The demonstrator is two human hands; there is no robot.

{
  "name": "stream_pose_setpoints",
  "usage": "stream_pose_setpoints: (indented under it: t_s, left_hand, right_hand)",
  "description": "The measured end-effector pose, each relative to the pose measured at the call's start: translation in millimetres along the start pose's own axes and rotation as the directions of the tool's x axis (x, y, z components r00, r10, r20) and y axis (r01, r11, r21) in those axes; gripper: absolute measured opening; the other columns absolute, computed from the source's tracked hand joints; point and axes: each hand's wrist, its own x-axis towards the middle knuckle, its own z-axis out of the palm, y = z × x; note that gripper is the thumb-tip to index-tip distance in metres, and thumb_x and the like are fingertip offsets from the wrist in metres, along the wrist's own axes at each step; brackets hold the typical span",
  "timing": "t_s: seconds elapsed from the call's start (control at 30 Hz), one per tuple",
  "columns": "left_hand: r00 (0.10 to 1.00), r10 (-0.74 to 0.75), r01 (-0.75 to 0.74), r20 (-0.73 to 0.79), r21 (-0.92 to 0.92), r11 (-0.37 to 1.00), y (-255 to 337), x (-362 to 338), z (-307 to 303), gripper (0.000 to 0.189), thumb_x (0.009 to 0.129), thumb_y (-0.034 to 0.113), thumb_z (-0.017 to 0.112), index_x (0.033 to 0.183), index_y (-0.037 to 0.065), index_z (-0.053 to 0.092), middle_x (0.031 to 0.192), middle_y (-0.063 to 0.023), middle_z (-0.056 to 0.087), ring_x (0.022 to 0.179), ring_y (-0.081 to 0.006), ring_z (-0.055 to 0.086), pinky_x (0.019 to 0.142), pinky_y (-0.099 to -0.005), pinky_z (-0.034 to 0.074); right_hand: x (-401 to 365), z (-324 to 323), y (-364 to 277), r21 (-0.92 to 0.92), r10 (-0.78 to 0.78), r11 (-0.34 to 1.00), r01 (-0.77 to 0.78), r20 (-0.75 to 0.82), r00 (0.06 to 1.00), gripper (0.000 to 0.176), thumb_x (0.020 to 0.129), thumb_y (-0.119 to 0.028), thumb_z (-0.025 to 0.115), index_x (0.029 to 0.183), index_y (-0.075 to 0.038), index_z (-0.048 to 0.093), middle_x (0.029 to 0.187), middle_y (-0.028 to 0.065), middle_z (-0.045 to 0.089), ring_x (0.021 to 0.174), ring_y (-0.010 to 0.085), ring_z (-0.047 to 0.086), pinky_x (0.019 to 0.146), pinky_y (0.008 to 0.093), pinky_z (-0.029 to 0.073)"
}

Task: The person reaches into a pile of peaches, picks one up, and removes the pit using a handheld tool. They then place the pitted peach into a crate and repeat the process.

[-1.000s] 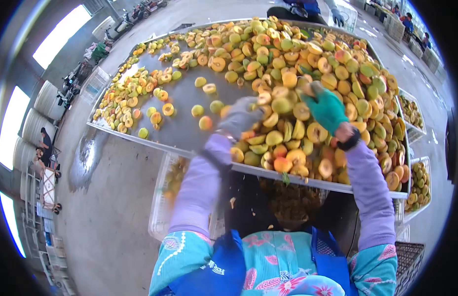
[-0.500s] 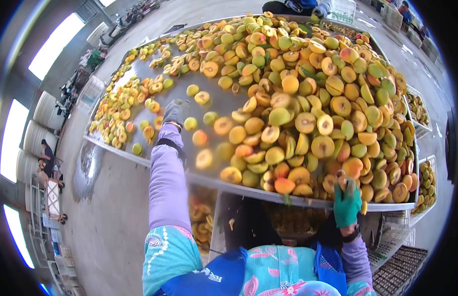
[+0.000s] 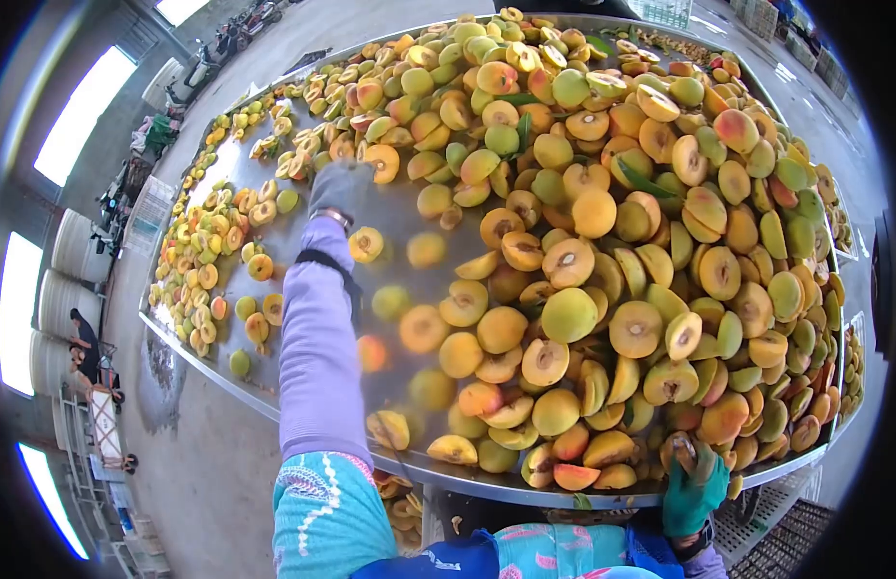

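Note:
My left hand (image 3: 343, 189), in a grey glove, reaches far out over the metal table (image 3: 317, 217). It is beside a halved stone fruit (image 3: 381, 163) with orange flesh; its fingers are blurred and partly hidden. My right hand (image 3: 694, 490), in a green glove with brownish fingertips, is at the near edge of the heap of halved stone fruit (image 3: 602, 280). Its fingers are curled among the fruit, and what they hold, if anything, cannot be made out. The halves are yellow, green and red-blushed, some cut side up.
A smaller spread of fruit halves (image 3: 202, 265) covers the table's left end. Crates of fruit (image 3: 850, 372) stand at the right side. White barrels (image 3: 69, 304) and a person (image 3: 84, 345) are at the far left. A few green leaves (image 3: 646, 180) lie in the heap.
My left hand has moved farther out across the table, up to a fruit half. Several halves near its forearm are smeared by motion. My right hand stays at the heap's near edge.

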Motion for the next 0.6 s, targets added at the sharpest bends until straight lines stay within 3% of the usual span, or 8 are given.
stream_pose_setpoints:
  t_s: [0.03,0.13,0.17,0.27,0.43,0.5,0.57,0.6]
  left_hand:
    - [0.973,-0.178,0.127,-0.144,-0.310,0.942,16.3,1.7,-7.9,0.052,0.079,0.044,0.063,0.118,0.010,0.064,0.115,-0.0236,0.063,0.108,-0.0358,0.060,0.092,-0.0449,0.047]
    - [0.905,-0.062,0.015,-0.421,-0.115,0.993,17.5,59.5,15.2,0.077,0.079,0.047,0.066,0.140,0.006,0.043,0.139,-0.0235,0.046,0.130,-0.0361,0.043,0.108,-0.0404,0.035]
    - [0.924,-0.047,-0.015,-0.380,-0.160,0.987,17.5,75.8,19.0,0.084,0.077,0.047,0.067,0.143,0.005,0.037,0.147,-0.0238,0.034,0.138,-0.0359,0.032,0.113,-0.0402,0.028]
    - [0.995,-0.064,0.077,0.072,-0.195,0.978,39.4,87.5,11.5,0.085,0.074,0.046,0.071,0.142,0.006,0.040,0.145,-0.0239,0.038,0.138,-0.0344,0.032,0.113,-0.0389,0.028]
    - [0.995,-0.093,0.098,0.033,-0.468,0.878,63.1,45.8,18.1,0.070,0.067,0.034,0.080,0.125,0.004,0.055,0.122,-0.0183,0.059,0.114,-0.0327,0.056,0.095,-0.0358,0.047]
    - [0.988,-0.052,0.129,0.145,-0.596,0.793,57.3,24.8,44.5,0.071,0.071,0.034,0.080,0.127,0.001,0.050,0.117,-0.0143,0.061,0.108,-0.0243,0.058,0.091,-0.0326,0.047]
    - [0.973,0.149,0.038,0.178,-0.754,0.656,67.1,-23.9,44.5,0.065,0.080,0.037,0.073,0.129,0.003,0.047,0.123,-0.0130,0.058,0.109,-0.0230,0.058,0.091,-0.0324,0.047]
    - [0.923,0.198,0.102,0.329,-0.707,0.699,83.6,-49.7,16.7,0.061,0.083,0.039,0.071,0.127,0.002,0.050,0.125,-0.0140,0.057,0.106,-0.0249,0.059,0.088,-0.0350,0.049]
  right_hand:
    - [-0.3,0.0,-0.5,-0.001,0.008,1.000,-0.008,-0.002,1.000,0.032,0.081,-0.017,0.069,0.107,-0.004,0.057,0.087,0.0131,0.059,0.079,0.0351,0.056,0.074,0.0446,0.043]
    - [-1.0,-0.3,-3.6,-0.028,0.053,0.998,-0.054,-0.015,0.998,0.026,0.083,-0.017,0.069,0.103,-0.006,0.058,0.085,0.0124,0.060,0.080,0.0366,0.056,0.073,0.0442,0.043]
    - [-1.2,0.5,-3.9,-0.036,0.061,0.997,-0.061,-0.020,0.998,0.026,0.083,-0.017,0.069,0.103,-0.006,0.058,0.084,0.0125,0.059,0.079,0.0365,0.056,0.072,0.0443,0.043]
    - [-2.1,2.9,-2.1,-0.065,0.061,0.996,-0.063,-0.040,0.997,0.027,0.081,-0.018,0.070,0.102,-0.005,0.057,0.083,0.0126,0.058,0.077,0.0358,0.055,0.070,0.0443,0.042]
    - [-1.1,2.1,-4.0,-0.051,0.053,0.997,-0.054,-0.024,0.998,0.026,0.082,-0.018,0.069,0.101,-0.006,0.058,0.084,0.0127,0.059,0.077,0.0361,0.055,0.070,0.0449,0.042]
    - [-2.4,3.8,-2.8,-0.014,0.091,0.996,-0.091,0.006,0.996,0.026,0.082,-0.018,0.068,0.102,-0.005,0.058,0.085,0.0130,0.059,0.078,0.0365,0.055,0.070,0.0452,0.042]
    - [-3.7,4.5,2.6,0.011,0.053,0.998,-0.054,0.023,0.998,0.026,0.081,-0.018,0.068,0.102,-0.005,0.058,0.084,0.0131,0.058,0.077,0.0366,0.055,0.070,0.0453,0.042]
    - [-5.7,5.9,5.6,0.018,0.037,0.999,-0.038,0.034,0.999,0.026,0.081,-0.018,0.068,0.102,-0.005,0.058,0.084,0.0132,0.058,0.077,0.0366,0.055,0.070,0.0453,0.042]
